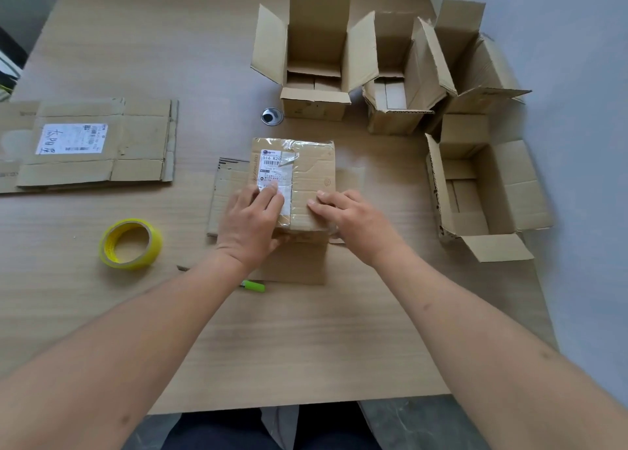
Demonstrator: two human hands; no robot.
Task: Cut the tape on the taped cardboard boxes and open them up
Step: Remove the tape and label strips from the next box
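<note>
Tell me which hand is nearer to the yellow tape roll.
Left. The left hand rests on the taped box, just right of the yellow tape roll. The right hand presses the box's other side, farther from it.

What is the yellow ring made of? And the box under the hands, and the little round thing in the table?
The yellow ring looks like a roll of glossy plastic tape on a brown card core. The box is matte brown cardboard, with shiny, crinkled clear tape and a white paper label over it. The round thing looks like polished metal: silvery rim, bright glints, dark hole in the middle. It may be a cable hole.
</note>
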